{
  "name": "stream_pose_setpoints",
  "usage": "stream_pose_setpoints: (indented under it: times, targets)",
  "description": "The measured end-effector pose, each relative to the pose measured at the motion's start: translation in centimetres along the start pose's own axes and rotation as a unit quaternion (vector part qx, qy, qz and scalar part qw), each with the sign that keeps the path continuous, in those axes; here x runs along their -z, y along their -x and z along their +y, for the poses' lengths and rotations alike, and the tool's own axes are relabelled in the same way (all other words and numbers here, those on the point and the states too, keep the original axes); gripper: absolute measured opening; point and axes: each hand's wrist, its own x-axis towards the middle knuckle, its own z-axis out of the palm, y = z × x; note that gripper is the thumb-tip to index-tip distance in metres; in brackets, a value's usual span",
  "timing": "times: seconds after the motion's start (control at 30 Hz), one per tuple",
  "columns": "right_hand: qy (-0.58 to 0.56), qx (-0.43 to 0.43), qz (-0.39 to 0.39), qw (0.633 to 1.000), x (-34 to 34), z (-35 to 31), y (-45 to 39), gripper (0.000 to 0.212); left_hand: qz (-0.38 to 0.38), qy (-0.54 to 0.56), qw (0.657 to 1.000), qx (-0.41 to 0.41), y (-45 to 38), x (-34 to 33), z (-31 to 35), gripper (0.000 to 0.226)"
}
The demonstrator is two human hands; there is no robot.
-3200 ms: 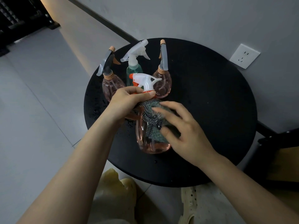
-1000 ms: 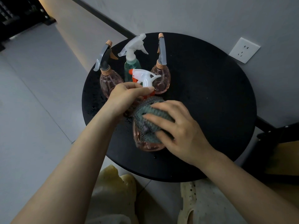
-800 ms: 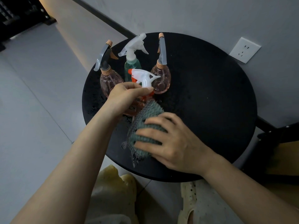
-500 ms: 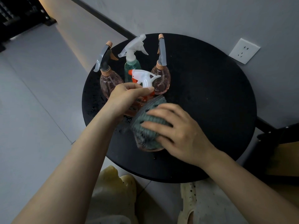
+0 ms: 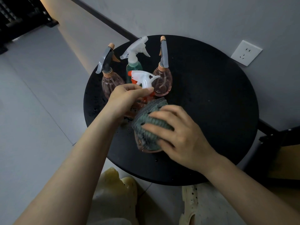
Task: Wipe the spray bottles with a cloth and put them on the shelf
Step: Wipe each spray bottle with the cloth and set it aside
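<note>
Grey cloth [image 5: 150, 120] on pink bottle [image 5: 146, 148], both hands

Domestic interior. Round black side table [image 5: 211, 111] centre frame, wall socket [image 5: 246, 52] upper right, tiled floor [image 5: 32, 111] at left.

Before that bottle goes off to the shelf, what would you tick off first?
1. Left hand grips the held bottle at its neck: ok.
2. Cloth pressed on it by the right hand: ok.
3. Bottle wiped all round: cannot tell.
4. Three other bottles upright, including the green bottle: ok.
5. Table dry: not ok, droplets show.
6. Shelf in sight: not ok.
</note>
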Motion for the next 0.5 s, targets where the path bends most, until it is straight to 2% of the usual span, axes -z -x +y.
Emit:
stream_pose_setpoints:
  times: [0.1,0.23,0.33,0.5]
  targets:
    - [0.061,0.100,-0.040,0.992,-0.3,-0.5,0.2,0.030,-0.002,0.009,1.000,-0.001,0.0,0.2,0.0,0.018]
    - [0.068,0.128,-0.059,0.988,-0.4,-0.5,0.3,0.027,-0.005,0.006,1.000,-0.004,-0.1,0.2,0.0,0.020]
    - [0.054,0.087,-0.047,0.994,-0.1,0.0,0.1,0.031,-0.003,0.001,1.000,-0.007,-0.1,0.0,0.0,0.022]
    - [-0.033,-0.045,-0.001,0.998,-0.2,0.7,0.0,0.037,0.007,-0.019,1.000,-0.011,-0.1,-0.4,-0.2,0.018]
